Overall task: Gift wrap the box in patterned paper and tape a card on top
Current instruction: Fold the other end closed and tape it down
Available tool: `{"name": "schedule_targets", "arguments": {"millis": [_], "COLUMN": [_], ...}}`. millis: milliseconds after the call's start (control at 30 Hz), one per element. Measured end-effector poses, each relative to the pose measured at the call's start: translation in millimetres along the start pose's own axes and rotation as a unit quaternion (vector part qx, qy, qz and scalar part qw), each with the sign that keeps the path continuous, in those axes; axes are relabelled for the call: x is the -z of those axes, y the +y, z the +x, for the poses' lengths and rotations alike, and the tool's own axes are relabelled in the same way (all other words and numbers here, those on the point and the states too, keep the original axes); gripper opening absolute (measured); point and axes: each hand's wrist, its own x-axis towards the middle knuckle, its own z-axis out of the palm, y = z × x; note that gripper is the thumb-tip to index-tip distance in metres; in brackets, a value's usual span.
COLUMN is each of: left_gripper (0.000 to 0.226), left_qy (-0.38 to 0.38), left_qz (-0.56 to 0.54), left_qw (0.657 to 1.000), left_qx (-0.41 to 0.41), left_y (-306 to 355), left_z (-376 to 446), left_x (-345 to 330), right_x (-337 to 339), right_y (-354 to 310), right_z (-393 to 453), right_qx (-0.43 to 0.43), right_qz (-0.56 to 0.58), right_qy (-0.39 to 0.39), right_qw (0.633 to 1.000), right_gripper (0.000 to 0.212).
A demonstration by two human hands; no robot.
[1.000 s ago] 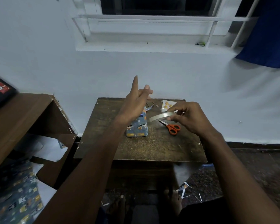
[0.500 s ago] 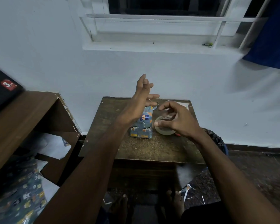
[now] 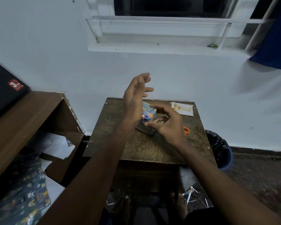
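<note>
With box (image 3: pixel 147 113) wrapped and both left hand (image 3: pixel 135 98) and right hand (image 3: pixel 166 123) slack, grasping nothing: taping stage, next needing card (image 3: pixel 182 108) fetched.

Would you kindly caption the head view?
Bare hands hover over a blue patterned wrapped box on a dark wooden table.

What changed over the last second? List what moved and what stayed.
The right hand held a tape roll raised a second ago, lowered it beside the wrapped box, and now shows no roll in its curled fingers. The left hand stayed raised and open over the box. The box, card and orange scissors remain on the table.
</note>
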Motion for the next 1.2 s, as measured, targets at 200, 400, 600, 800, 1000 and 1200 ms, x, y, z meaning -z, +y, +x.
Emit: {"name": "schedule_targets", "arguments": {"millis": [200, 400, 600, 800, 1000, 1200], "left_gripper": [0.053, 0.062, 0.058, 0.058, 0.059, 0.059], "left_qy": [0.027, -0.003, -0.009, -0.010, 0.003, -0.016], "left_qz": [-0.012, -0.010, 0.004, 0.007, 0.029, 0.060], "left_qw": [0.995, 0.989, 0.988, 0.984, 0.982, 0.984], "left_qx": [0.097, 0.148, 0.155, 0.176, 0.185, 0.167], "left_y": [-7, -15, -16, -12, -22, -36], "left_z": [-15, -21, -25, -29, -25, -23], "left_x": [9, 12, 0, -1, -1, -2], "right_x": [-10, -5, -1, -1, 0, 0], "right_y": [2, 5, 4, 6, -1, 4], "right_z": [0, 6, 7, 8, 5, 10], "right_qx": [0.028, -0.010, -0.011, -0.036, -0.045, -0.091], "right_qz": [-0.064, -0.048, -0.047, -0.010, 0.030, 0.090], "right_qy": [0.059, 0.067, 0.055, 0.036, 0.049, 0.058], "right_qw": [0.996, 0.997, 0.997, 0.999, 0.997, 0.990], "right_gripper": [0.056, 0.058, 0.059, 0.057, 0.026, 0.011]}}
